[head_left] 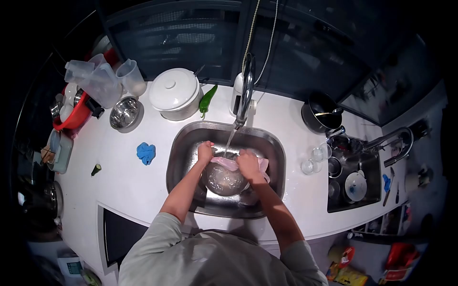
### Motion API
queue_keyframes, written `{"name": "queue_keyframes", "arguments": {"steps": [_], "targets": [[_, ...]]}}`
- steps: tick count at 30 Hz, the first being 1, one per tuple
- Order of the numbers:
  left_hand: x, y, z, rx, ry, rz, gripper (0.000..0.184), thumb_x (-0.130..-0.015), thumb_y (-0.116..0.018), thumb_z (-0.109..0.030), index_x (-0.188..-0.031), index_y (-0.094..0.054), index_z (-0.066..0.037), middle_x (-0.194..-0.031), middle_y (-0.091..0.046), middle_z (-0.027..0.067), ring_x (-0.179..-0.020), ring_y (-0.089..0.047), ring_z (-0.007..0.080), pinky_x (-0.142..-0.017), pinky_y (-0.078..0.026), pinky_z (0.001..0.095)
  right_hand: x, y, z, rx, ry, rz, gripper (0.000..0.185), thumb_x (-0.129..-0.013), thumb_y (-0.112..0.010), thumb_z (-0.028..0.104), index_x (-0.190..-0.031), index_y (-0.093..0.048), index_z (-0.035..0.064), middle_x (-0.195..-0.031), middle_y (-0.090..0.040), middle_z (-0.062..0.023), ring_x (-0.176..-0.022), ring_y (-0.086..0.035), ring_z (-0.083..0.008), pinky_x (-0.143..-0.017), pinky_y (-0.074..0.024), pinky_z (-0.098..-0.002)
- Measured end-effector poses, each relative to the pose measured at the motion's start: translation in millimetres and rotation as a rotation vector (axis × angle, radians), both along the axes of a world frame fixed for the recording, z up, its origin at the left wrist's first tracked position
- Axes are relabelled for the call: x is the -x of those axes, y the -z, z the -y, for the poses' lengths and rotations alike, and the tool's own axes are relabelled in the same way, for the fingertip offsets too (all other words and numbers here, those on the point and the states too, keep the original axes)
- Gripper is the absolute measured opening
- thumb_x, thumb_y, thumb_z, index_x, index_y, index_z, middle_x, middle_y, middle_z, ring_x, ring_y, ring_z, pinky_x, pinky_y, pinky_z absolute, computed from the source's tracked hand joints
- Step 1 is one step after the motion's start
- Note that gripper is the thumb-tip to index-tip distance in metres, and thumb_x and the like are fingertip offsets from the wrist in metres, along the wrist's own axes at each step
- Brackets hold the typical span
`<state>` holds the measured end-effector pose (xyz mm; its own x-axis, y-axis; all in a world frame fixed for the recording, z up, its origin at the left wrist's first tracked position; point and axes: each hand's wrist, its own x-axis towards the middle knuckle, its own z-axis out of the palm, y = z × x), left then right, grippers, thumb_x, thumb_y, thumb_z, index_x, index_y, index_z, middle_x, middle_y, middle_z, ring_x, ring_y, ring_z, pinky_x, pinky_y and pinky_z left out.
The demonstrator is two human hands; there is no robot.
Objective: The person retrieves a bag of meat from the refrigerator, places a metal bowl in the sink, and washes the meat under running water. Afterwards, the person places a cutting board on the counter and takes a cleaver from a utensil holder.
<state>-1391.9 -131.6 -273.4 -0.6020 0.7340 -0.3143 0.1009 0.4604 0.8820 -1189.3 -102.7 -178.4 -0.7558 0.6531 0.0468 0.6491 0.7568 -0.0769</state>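
A stretched strip of pink cloth (225,163) hangs between my two hands above a round metal bowl of water (225,182) in the steel sink (177,177). My left hand (205,151) is closed on the strip's left end. Farther right, my right hand (248,164) grips it, and a loose part of the cloth hangs out beyond that hand. Water runs from the tall curved faucet (246,90) into the sink just behind the bowl.
A white lidded pot (175,93), a green pepper (208,101), a steel bowl (126,114) and a crumpled blue cloth (146,153) lie left of the faucet. Rightward are a black pot (321,113), glasses (311,166) and a second sink (343,208).
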Motion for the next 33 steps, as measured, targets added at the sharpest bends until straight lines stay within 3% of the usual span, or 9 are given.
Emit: {"name": "queue_keyframes", "arguments": {"steps": [3, 5, 12, 15, 19, 23, 24, 28, 33], "targets": [[-1, -8, 16, -0.210, 0.622, -0.743, 0.033, -0.092, -0.042, -0.032, -0.096, -0.064, -0.007, -0.080, -0.064, 0.0154, -0.073, -0.064, 0.0275, -0.064, -0.049, 0.0378, 18, 17, -21, -0.025, -0.107, -0.127, 0.012, -0.068, -0.057, 0.012, -0.068, -0.067, 0.0053, -0.092, -0.057, -0.0108, -0.093, -0.052, -0.0269, -0.080, -0.0466, -0.0376], [-13, -46, 24, -0.107, 0.829, -0.445, 0.034, -0.090, -0.044, -0.035, -0.098, -0.064, -0.009, -0.090, -0.064, 0.0146, -0.086, -0.062, 0.0321, -0.077, -0.047, 0.0385, 34, 34, -34, 0.026, -0.171, -0.250, 0.011, -0.067, -0.058, 0.015, -0.067, -0.068, 0.0091, -0.097, -0.057, -0.0131, -0.097, -0.052, -0.0294, -0.085, -0.0450, -0.0373], [-14, -71, 48, 0.053, 0.628, -0.011, 0.024, -0.082, -0.061, -0.020, -0.099, -0.060, -0.002, -0.078, -0.064, 0.0137, -0.064, -0.063, 0.0199, -0.057, -0.047, 0.0334, 66, 62, -23, 0.909, 0.192, -0.854, 0.032, -0.075, -0.059, 0.004, -0.106, -0.063, 0.0083, -0.116, -0.051, -0.0149, -0.120, -0.040, -0.0312, -0.101, -0.0326, -0.0339], [-17, -36, 46, 0.035, 0.454, 0.101, 0.017, -0.083, -0.060, -0.012, -0.098, -0.059, -0.003, -0.072, -0.061, 0.0051, -0.052, -0.055, 0.0105, -0.047, -0.042, 0.0279, 71, 58, 10, 0.871, -0.049, -0.960, 0.041, -0.084, -0.054, 0.010, -0.125, -0.052, 0.0110, -0.128, -0.044, -0.0160, -0.128, -0.033, -0.0298, -0.104, -0.0268, -0.0336], [-39, -53, 58, -0.134, 0.355, 0.384, 0.013, -0.085, -0.058, -0.009, -0.097, -0.060, -0.005, -0.067, -0.057, -0.0003, -0.046, -0.047, 0.0070, -0.042, -0.036, 0.0241, 76, 74, 15, 0.711, 0.147, -0.670, 0.052, -0.087, -0.049, 0.016, -0.138, -0.037, 0.0145, -0.140, -0.033, -0.0163, -0.131, -0.027, -0.0312, -0.106, -0.0226, -0.0324], [-53, -80, 61, -0.098, 0.375, 0.430, 0.015, -0.086, -0.060, -0.011, -0.101, -0.060, -0.007, -0.065, -0.055, -0.0028, -0.045, -0.043, 0.0031, -0.040, -0.031, 0.0202, 82, 76, -24, 0.687, 0.194, -0.503, 0.035, -0.088, -0.048, 0.015, -0.121, -0.053, 0.0073, -0.120, -0.053, -0.0214, -0.111, -0.053, -0.0322, -0.091, -0.0423, -0.0364], [-58, -78, 63, -0.107, 0.355, 0.422, 0.015, -0.086, -0.060, -0.012, -0.101, -0.060, -0.007, -0.065, -0.055, -0.0032, -0.044, -0.042, 0.0027, -0.040, -0.031, 0.0199, 86, 64, -24, 0.575, 0.240, -0.561, 0.029, -0.087, -0.049, 0.018, -0.108, -0.059, 0.0018, -0.098, -0.062, -0.0214, -0.092, -0.061, -0.0338, -0.080, -0.0486, -0.0394], [-65, -79, 61, -0.201, 0.359, 0.125, 0.016, -0.085, -0.062, -0.015, -0.098, -0.063, -0.006, -0.070, -0.063, 0.0037, -0.049, -0.052, 0.0130, -0.049, -0.041, 0.0302, 95, 50, -46, 0.487, 0.215, -0.288, 0.040, -0.086, -0.048, 0.037, -0.081, -0.068, 0.0022, -0.080, -0.065, -0.0193, -0.082, -0.063, -0.0366, -0.076, -0.0493, -0.0416], [-68, -63, 57, -0.180, 0.263, -0.132, 0.019, -0.086, -0.056, -0.020, -0.092, -0.064, -0.003, -0.076, -0.064, 0.0156, -0.064, -0.062, 0.0271, -0.063, -0.046, 0.0387, 91, 64, -50, 1.033, 0.804, -0.677, 0.047, -0.087, -0.047, 0.044, -0.081, -0.063, -0.0002, -0.074, -0.064, -0.0164, -0.075, -0.064, -0.0334, -0.069, -0.0513, -0.0406]]}}
